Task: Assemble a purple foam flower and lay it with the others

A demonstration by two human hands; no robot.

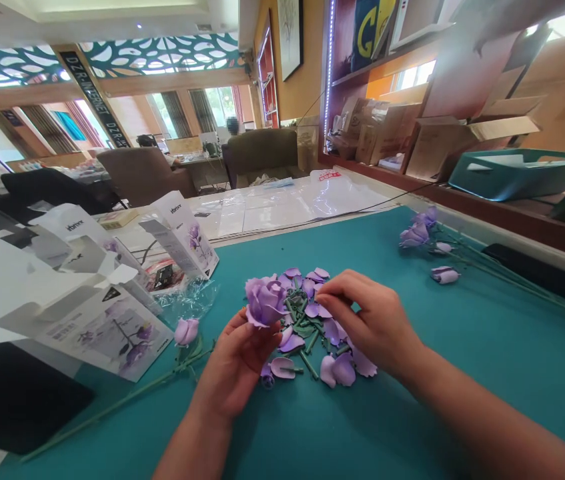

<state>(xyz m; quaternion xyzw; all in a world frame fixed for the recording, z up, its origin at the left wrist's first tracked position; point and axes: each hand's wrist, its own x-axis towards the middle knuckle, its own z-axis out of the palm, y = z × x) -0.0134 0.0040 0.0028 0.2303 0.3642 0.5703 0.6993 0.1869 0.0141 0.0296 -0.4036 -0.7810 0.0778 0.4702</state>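
My left hand (236, 363) is closed around the base of a purple toy rose head (264, 301), held upright above the teal mat (412, 373). My right hand (369, 320) reaches into a pile of loose purple petals and green pieces (312, 333), its fingertips pinched together at the pile's top; what they pinch is too small to name. The rose head is just left of the pile.
A purple bud on a long green stem (185, 331) lies at the left. Finished purple flowers with stems (425, 237) lie at the far right. White product boxes (112, 327) and a plastic bag (187, 293) stand left. A teal bin (512, 172) sits on the right shelf.
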